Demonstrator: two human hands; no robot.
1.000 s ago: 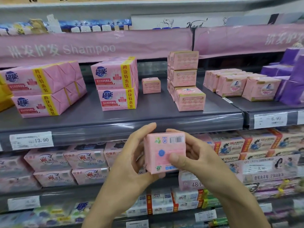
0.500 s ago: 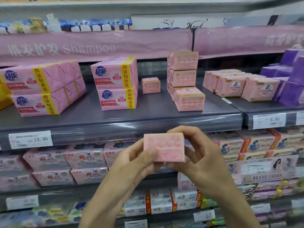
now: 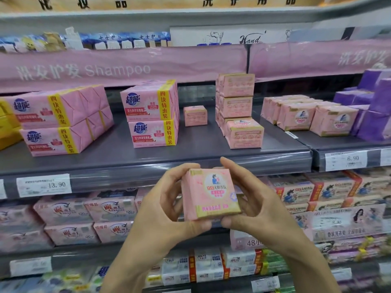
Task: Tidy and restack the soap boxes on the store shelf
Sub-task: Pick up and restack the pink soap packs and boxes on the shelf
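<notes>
Shelf [image 3: 148,161]: a grey deck was observed across the frame at mid-height, with a clear-fronted rail along its front edge. Fuller shelves were seen below it.
Banner [image 3: 118,68]: a pink strip printed "Shampoo" was noted above the shelf.
Left four-packs [image 3: 61,121]: two pink packs with yellow bands were recorded, one stacked on the other, at the shelf's left end and angled to the rail.
Centre four-packs [image 3: 151,115]: two more of the same were recorded stacked squarely near the middle.
Purple packs [image 3: 376,106]: these were seen piled at the far right, on the adjoining section.
Right row [image 3: 306,115]: pink soap boxes were noted in a row just left of the purple packs.
Soap-box stack [image 3: 236,96]: a column of pink boxes was recorded right of centre. Its lowest tier was partly hidden.
Left hand [image 3: 169,210]: it was found curled round the left side of the held soap box [image 3: 210,194], with the thumb under the lower edge.
Right hand [image 3: 258,204]: it was found curled round the right side, fingers over the top, thumb at the bottom corner.
Held soap box: it was gripped between both hands in front of and just below the shelf rail, printed face towards the camera, slightly tilted.
Front soap box [image 3: 243,134]: it was seen on the deck, touching the stack's front.
Lone soap box [image 3: 195,116]: it was noted set back between the centre four-packs and the stack, apart from both.
Price tags: "13.90" [image 3: 43,185] and "6.90" [image 3: 347,160] were read on the rail.
</notes>
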